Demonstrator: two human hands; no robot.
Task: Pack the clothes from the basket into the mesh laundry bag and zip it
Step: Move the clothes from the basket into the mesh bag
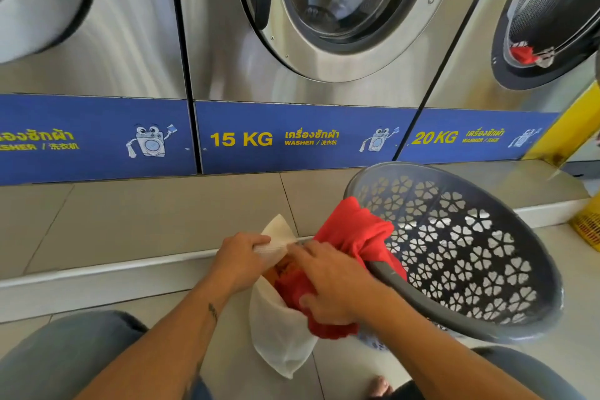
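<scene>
Red cloth (pixel 354 230) ran from the rim of the grey basket (pixel 487 318) down into the mouth of the white mesh laundry bag (pixel 279 334), and that was the piece I was feeding in. I had the basket tipped on its side toward the bag, just beside it on the tiled floor (pixel 146 221), so the garment could slide straight across rather than be lifted out. My left hand (pixel 242 258) gripped the upper edge of the bag, its fingers (pixel 259 240) closed tight on a bunch of mesh, which held the opening up and wide. My right hand (pixel 328 282) lay over the red cloth at the mouth with the fingers spread fairly flat, pressing the fabric down; I could not tell whether the fingertips were pinching cloth underneath.

The bag stood partly filled between my knees, slack and creased in its lower half, with something orange (pixel 285 265) showing inside beside the red. Its zip was not visible from this angle. Through the flower-shaped cut-outs the basket looked otherwise empty, so I judged this to be the last garment, or close to it, with the closing of the zip to follow. Behind stood a row of steel washers (pixel 227 58) with blue panels.
</scene>
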